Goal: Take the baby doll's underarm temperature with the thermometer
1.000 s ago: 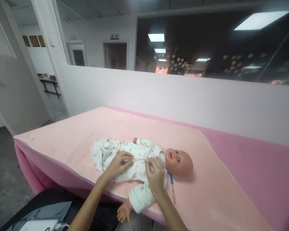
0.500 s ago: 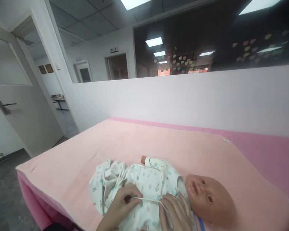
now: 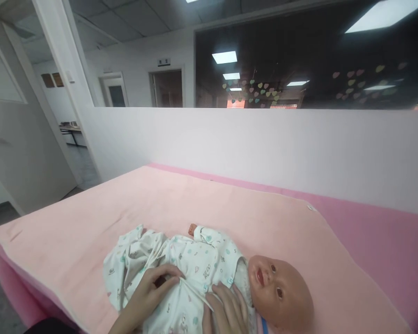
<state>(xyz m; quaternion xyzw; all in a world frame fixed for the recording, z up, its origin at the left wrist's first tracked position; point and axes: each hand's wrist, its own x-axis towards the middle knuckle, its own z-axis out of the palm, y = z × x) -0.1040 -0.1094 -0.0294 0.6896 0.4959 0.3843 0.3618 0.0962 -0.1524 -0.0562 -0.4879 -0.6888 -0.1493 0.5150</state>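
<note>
A baby doll (image 3: 280,292) lies on its back, its head toward the right. It wears a white printed baby shirt (image 3: 205,260) with small blue fasteners at the chest. My left hand (image 3: 153,290) is closed in a pinch on the shirt's front edge over the belly, raising a small fold. On the chest, close to the neck, my right hand (image 3: 228,308) rests with curved fingers; the edge runs between its thumb and forefinger. Bunched printed cloth (image 3: 135,260) covers the doll's legs. One small doll hand (image 3: 192,229) sticks out of the far sleeve.
A peach blanket (image 3: 209,199) spreads under the doll, over a pink cover (image 3: 379,250). Behind the bed stands a white half wall (image 3: 251,148) with a dark window (image 3: 299,55) above. At the left is a grey door (image 3: 24,134) standing open.
The view has shifted, so doll and hands appear further left. The white edge that was stretched straight between my hands now lies slacker against the shirt, with folds at my left fingertips.
</note>
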